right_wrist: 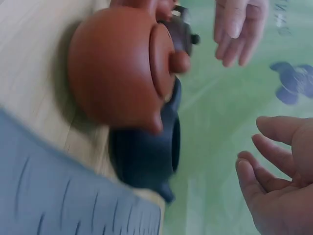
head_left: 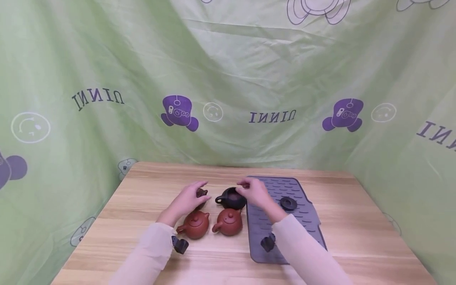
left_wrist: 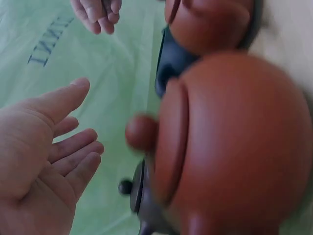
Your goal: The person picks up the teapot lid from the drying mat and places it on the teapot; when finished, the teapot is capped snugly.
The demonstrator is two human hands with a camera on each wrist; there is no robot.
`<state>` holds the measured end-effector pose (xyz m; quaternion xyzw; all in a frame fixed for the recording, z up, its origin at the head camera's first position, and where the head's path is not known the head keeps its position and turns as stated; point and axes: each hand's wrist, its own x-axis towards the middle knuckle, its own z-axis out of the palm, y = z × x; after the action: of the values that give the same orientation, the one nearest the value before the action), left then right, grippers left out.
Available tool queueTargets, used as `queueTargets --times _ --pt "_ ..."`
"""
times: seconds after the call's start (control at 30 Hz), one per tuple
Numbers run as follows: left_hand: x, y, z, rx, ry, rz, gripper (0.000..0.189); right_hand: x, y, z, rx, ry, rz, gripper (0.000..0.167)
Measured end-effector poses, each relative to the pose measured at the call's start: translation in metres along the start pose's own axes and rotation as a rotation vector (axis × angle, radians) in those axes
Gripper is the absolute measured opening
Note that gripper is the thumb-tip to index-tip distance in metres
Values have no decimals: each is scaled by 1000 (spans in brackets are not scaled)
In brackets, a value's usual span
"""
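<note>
My left hand hovers above a dark brown teapot, fingers loosely bent and holding nothing. In the left wrist view that teapot has its lid on and stands apart from the fingers. My right hand is over the right side of a black teapot whose top is uncovered. The right wrist view shows the relaxed fingers clear of this pot. Two lidded reddish-brown teapots stand nearer to me, one on the left and one on the right.
A grey ridged mat lies right of the teapots on the wooden table. On it rests a round black piece with a ring-shaped centre, resembling a lid. Green printed cloth hangs around the table's back and sides.
</note>
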<state>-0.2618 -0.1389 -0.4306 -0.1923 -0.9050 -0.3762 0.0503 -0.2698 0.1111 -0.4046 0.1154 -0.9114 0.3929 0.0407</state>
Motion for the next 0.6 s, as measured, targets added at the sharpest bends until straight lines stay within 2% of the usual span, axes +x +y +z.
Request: queueTargets --times 0.23,0.47,0.6 --pt "10 14 17 -7 -44 -12 51 -23 30 -37 -31 50 70 22" --pt "21 11 33 -33 -108 -39 53 -39 64 -59 -60 86 116 23" --pt "27 8 40 -32 -144 -77 55 -44 87 -69 -68 103 150 25"
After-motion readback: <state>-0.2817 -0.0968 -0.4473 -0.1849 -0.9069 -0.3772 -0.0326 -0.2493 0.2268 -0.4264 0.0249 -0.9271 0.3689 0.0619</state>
